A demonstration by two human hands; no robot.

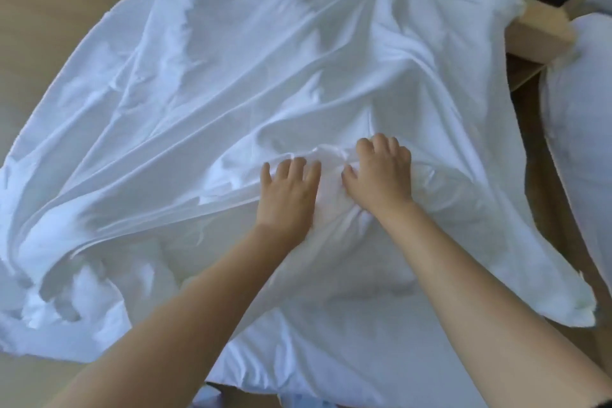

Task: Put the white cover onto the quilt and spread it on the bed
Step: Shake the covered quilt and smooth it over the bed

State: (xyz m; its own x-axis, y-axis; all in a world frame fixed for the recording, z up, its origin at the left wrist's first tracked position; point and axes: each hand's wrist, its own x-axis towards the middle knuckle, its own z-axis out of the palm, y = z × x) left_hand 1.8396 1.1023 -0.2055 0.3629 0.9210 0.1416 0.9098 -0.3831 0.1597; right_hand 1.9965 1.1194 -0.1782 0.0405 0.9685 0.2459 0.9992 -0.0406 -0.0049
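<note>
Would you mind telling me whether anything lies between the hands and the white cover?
Nothing visible does: the left hand lies flat on the cover, and the right hand bunches it directly.

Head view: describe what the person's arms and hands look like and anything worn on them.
Left hand and right hand are bare: no gloves or rings visible. The left forearm and right forearm are uncovered down to the frame's edge, with no sleeve, watch or bracelet. A dark scrap at the lower right corner may be clothing; cannot tell.
</note>
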